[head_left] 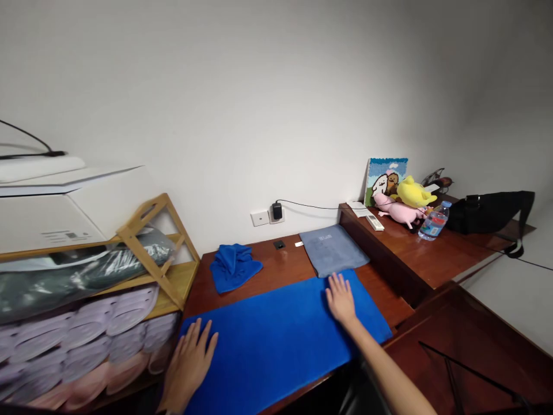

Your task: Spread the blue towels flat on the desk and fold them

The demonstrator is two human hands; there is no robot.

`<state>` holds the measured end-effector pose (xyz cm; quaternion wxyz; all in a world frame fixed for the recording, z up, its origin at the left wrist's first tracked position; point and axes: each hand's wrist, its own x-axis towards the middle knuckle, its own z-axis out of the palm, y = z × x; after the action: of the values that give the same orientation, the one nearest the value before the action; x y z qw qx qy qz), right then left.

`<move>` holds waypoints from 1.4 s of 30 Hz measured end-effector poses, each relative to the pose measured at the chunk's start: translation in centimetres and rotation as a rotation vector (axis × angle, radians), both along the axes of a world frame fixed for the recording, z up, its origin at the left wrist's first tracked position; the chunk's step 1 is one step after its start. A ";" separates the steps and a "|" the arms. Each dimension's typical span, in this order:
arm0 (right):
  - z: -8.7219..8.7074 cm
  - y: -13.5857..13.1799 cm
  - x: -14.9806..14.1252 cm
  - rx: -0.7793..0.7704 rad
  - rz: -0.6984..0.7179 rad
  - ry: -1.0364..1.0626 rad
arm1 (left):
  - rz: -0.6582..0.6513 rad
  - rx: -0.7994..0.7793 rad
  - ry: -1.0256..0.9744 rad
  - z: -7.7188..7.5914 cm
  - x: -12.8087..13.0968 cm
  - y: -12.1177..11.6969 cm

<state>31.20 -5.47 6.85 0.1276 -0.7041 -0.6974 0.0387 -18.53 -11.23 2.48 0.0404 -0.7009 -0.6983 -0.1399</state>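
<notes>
A blue towel (pixel 276 328) lies spread out over the front of the brown wooden desk (pixel 280 265). My left hand (pixel 192 357) rests flat near the towel's left edge, fingers stretched out. Toward its upper right part, my right hand (pixel 340 300) lies palm down with the fingers apart. Neither hand grips anything. Just beyond my right fingertips is a folded grey-blue towel (pixel 332 248) with small lettering on it. A crumpled blue cloth (pixel 234 266) sits at the back left of the desk.
On the left, a wooden rack (pixel 162 271) bears a white box (pixel 86 213) and rows of pale slippers (pixel 86 340). A raised surface at right holds plush toys (pixel 400 213), a water bottle (pixel 434 222), a remote (pixel 375 223) and a black bag (pixel 488 213). A plugged-in adapter (pixel 277 210) trails a cable.
</notes>
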 end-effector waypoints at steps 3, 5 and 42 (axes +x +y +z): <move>-0.4 -4.6 -8.2 -0.007 0.295 0.137 | -0.136 0.022 -0.026 0.8 4.8 -2.3; -0.8 -7.1 -12.7 -0.033 0.422 0.206 | -0.199 0.006 -0.036 0.9 7.6 -3.9; -0.9 -11.8 -21.8 -0.110 0.637 0.262 | -0.028 -0.091 0.008 0.1 3.8 -6.4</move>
<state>9.37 -17.26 5.97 0.1594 -0.4459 -0.8568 0.2043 -14.73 -17.62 2.60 0.0091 -0.7123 -0.6938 -0.1058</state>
